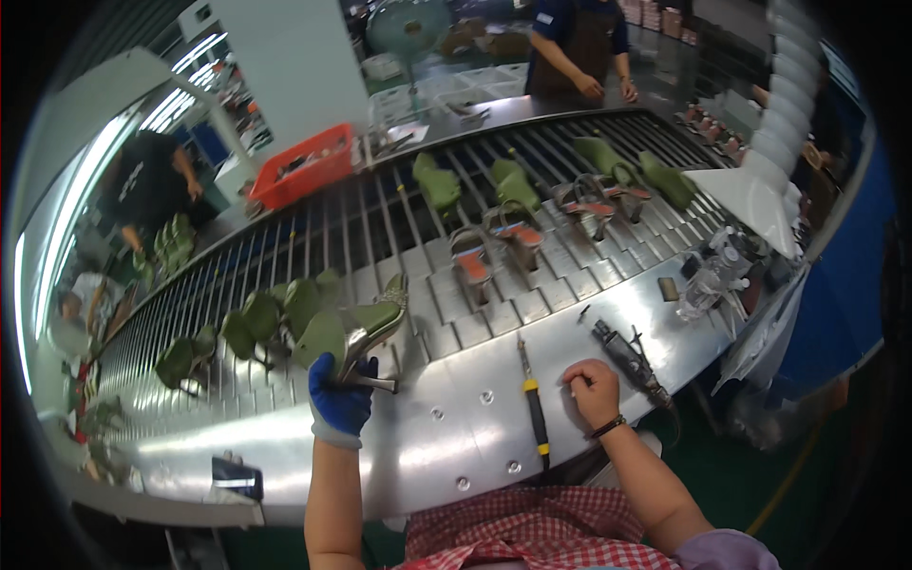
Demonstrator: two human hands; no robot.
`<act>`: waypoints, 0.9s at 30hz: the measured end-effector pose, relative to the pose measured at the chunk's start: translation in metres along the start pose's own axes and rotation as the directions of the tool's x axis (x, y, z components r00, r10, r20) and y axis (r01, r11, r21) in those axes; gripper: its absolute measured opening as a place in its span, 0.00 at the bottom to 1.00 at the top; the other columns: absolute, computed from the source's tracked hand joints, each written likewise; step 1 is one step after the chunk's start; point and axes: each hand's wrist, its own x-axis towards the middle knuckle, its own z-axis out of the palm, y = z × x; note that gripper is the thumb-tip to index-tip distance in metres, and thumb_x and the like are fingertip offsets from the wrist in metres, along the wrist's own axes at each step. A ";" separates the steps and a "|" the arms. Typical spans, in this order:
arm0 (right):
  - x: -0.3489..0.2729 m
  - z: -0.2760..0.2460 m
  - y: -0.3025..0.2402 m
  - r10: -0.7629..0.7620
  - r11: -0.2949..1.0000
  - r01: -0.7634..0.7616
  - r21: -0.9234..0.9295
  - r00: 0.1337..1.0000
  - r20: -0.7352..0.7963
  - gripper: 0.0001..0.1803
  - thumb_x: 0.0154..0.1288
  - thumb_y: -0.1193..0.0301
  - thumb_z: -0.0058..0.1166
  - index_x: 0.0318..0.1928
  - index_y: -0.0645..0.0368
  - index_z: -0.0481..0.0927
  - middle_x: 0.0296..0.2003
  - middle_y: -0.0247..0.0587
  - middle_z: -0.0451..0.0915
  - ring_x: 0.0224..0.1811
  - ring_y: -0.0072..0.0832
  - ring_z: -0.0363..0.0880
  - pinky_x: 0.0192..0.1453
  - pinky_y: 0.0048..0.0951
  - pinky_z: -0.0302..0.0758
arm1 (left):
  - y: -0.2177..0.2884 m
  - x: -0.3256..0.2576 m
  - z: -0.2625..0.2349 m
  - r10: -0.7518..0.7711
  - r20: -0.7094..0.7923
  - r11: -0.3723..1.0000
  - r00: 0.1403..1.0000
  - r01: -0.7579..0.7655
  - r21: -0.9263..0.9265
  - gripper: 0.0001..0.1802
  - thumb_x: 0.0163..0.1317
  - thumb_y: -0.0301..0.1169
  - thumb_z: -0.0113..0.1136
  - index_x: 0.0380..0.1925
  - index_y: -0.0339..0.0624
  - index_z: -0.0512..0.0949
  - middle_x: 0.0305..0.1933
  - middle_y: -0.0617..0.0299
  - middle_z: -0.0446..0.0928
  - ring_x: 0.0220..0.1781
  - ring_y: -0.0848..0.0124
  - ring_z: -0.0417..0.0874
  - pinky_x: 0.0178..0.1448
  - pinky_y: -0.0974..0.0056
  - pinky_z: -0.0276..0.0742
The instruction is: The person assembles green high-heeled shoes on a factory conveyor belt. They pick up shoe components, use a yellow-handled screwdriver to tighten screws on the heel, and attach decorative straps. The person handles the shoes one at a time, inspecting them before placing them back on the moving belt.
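A high-heeled sandal on a green last [328, 334] is in my left hand [342, 399], which wears a blue glove with a grey cuff. The fingers grip it at the heel end, and its toe end points up and to the right. My bare right hand [594, 389] is curled closed above the metal front ledge [456, 418], with nothing seen in it. To its left lies a hand tool with a yellow-and-black handle [537, 418]. Just beyond, to the right, is a dark metal power tool [632, 366].
Slatted conveyor [380, 228] carries several green lasts [437, 180] and sandals [470, 256]; more lasted shoes [252, 323] stand left. A red crate [304, 166] sits behind. A white hose hood [750, 190] hangs right. A co-worker [579, 47] stands across; another person [152, 180] is far left.
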 end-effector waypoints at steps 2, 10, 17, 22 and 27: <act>0.000 0.002 0.010 0.011 1.000 -0.011 -0.008 1.000 0.024 0.04 0.50 0.78 0.52 0.24 0.59 0.80 0.26 0.41 0.80 0.31 0.36 0.79 0.39 0.32 0.73 | 0.008 -0.055 -0.013 0.042 -0.014 0.990 0.999 -0.040 0.137 0.24 0.60 0.38 0.58 0.54 0.38 0.72 0.50 0.53 0.78 0.51 0.58 0.80 0.55 0.51 0.78; -0.010 0.002 -0.066 -0.025 0.922 0.027 0.386 1.000 -0.010 0.10 0.64 0.80 0.50 0.46 0.62 0.77 0.42 0.34 0.76 0.42 0.20 0.74 0.48 0.22 0.71 | 0.012 -0.182 -0.033 0.120 -0.019 0.587 0.993 -0.055 0.808 0.40 0.50 0.27 0.62 0.65 0.32 0.61 0.56 0.51 0.74 0.52 0.63 0.79 0.58 0.61 0.75; -0.075 0.061 -0.191 -0.305 0.877 0.076 0.474 0.851 0.427 0.09 0.61 0.77 0.57 0.42 0.62 0.80 0.39 0.42 0.78 0.37 0.29 0.79 0.43 0.26 0.76 | -0.022 -0.211 0.000 0.225 0.189 -0.008 0.956 -0.192 0.981 0.49 0.41 0.30 0.69 0.67 0.32 0.59 0.62 0.43 0.70 0.61 0.55 0.76 0.61 0.57 0.74; -0.089 0.062 -0.192 -0.228 0.896 0.013 0.445 0.872 0.433 0.09 0.60 0.78 0.58 0.42 0.64 0.80 0.39 0.42 0.78 0.37 0.28 0.79 0.42 0.26 0.76 | -0.027 -0.214 0.000 0.213 0.294 -0.243 0.932 -0.241 0.940 0.50 0.38 0.34 0.71 0.64 0.31 0.61 0.60 0.41 0.70 0.60 0.48 0.75 0.60 0.54 0.75; -0.098 0.060 -0.193 -0.229 0.917 0.068 0.393 0.896 0.380 0.07 0.62 0.77 0.57 0.41 0.63 0.79 0.37 0.43 0.79 0.37 0.32 0.81 0.40 0.27 0.77 | -0.028 -0.217 0.005 0.229 0.338 -0.307 0.913 -0.262 0.915 0.47 0.39 0.30 0.68 0.64 0.32 0.61 0.58 0.45 0.73 0.55 0.51 0.78 0.57 0.57 0.76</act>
